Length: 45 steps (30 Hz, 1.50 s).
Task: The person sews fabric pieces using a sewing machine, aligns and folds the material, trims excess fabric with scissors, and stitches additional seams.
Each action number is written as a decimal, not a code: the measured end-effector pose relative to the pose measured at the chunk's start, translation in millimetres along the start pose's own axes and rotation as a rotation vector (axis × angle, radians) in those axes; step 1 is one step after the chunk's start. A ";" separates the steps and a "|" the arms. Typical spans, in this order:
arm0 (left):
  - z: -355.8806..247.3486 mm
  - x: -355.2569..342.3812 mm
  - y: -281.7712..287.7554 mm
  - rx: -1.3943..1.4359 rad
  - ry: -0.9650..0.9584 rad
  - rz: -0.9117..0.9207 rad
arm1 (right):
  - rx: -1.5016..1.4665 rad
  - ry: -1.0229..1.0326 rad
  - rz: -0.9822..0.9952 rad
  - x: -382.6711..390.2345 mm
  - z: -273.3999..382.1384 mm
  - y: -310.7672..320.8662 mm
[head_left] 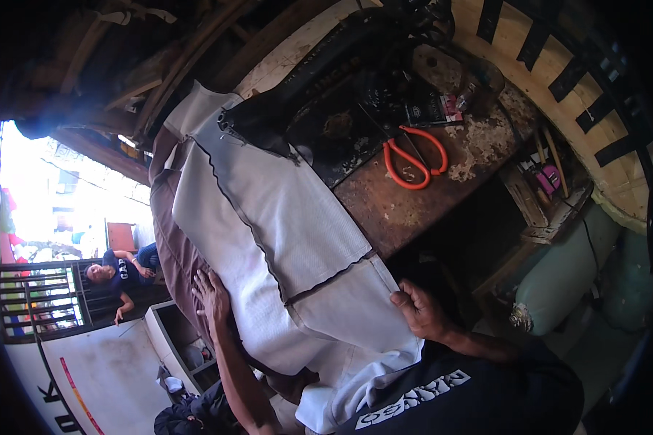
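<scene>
A large piece of white cloth (268, 217) with dark seam lines drapes over the table edge and down to my lap. Brown cloth (174, 239) lies under it along the left side. My left hand (212, 296) rests flat on the cloth's left edge, fingers stretched out. At the right edge, my right hand (419, 312) pinches the white cloth between thumb and fingers. The cloth's far part passes beneath the head of a black sewing machine (319, 94); the needle area is too dark to make out.
Orange-handled scissors (408, 181) lie on the worn brown table (392, 206), beside a small dark packet (426, 111) and a jar (479, 80). An open wooden drawer (526, 199) is at the right, above a green cylinder (559, 272). Another person (127, 272) sits at the left.
</scene>
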<state>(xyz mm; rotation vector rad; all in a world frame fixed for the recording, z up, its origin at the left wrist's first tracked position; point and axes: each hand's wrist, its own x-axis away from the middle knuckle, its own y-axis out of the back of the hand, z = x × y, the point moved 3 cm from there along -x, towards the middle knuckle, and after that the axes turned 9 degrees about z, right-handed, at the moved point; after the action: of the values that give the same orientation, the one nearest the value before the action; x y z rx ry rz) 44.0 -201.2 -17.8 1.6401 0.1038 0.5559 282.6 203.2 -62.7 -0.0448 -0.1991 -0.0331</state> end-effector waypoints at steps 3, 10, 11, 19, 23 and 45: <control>18.9 8.5 23.8 0.035 0.016 -0.046 | 0.014 0.058 0.065 -7.5 0.8 -10.0; -0.6 7.7 32.3 0.149 -0.078 -0.029 | 0.048 0.073 0.021 -2.6 3.1 -3.1; -2.6 3.5 36.7 0.159 -0.087 -0.041 | 0.019 0.084 0.030 -2.7 -1.2 -3.7; -24.0 9.0 23.0 0.221 -0.165 -0.044 | 0.145 0.091 0.038 -3.2 20.9 -11.6; -35.3 27.4 24.0 0.257 -0.222 0.082 | 0.154 0.103 0.003 -2.9 16.0 -8.5; -67.0 61.8 47.2 -0.328 -0.149 -0.580 | 0.140 0.047 0.067 -12.0 -12.6 -5.1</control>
<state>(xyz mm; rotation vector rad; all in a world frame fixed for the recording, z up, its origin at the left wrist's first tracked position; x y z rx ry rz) 58.7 -124.1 48.4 1.2457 0.3461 0.0021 273.2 197.8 -77.2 0.0885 -0.1526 0.0464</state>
